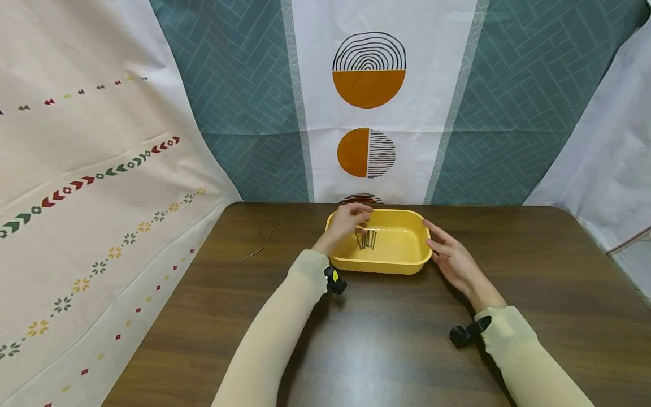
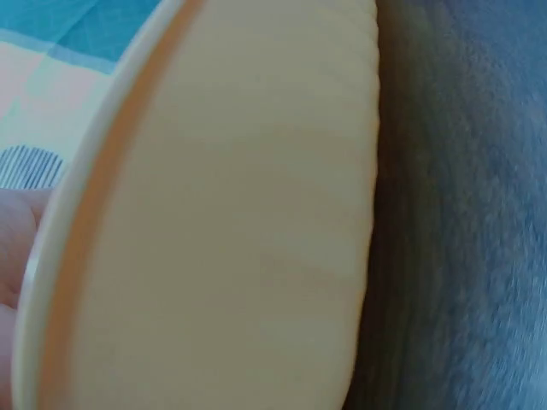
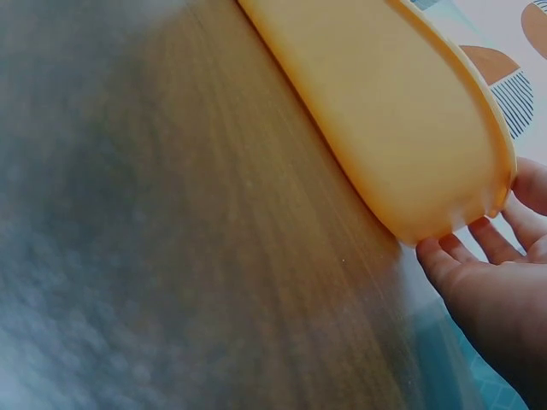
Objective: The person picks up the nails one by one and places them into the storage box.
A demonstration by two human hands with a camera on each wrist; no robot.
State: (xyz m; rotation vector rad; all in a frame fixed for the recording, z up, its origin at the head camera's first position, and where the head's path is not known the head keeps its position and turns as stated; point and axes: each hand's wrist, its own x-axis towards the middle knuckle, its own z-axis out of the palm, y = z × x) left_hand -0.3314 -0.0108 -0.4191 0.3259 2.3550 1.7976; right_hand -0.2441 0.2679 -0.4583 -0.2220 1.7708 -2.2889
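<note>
A yellow plastic tray [image 1: 402, 254] with raised walls stands on the wooden table. Inside, toward its left end, lie several thin metal nails [image 1: 366, 240]. My left hand [image 1: 346, 223] reaches over the tray's left end with bent fingers just above the nails; its fingertips are too small to tell whether they pinch one. In the left wrist view the tray's outer wall [image 2: 222, 205] hides most of that hand. At the tray's right end my right hand [image 1: 455, 263] touches the outside with extended fingers [image 3: 440, 260] spread along the wall and rim.
Left of the tray, three more nails lie apart on the brown table [image 1: 386, 339], one nail [image 1: 252, 254] nearer than the others. Patterned cloth [image 1: 244, 102] hangs behind the table's far edge, and white printed cloth [image 1: 102, 198] drapes along the left side.
</note>
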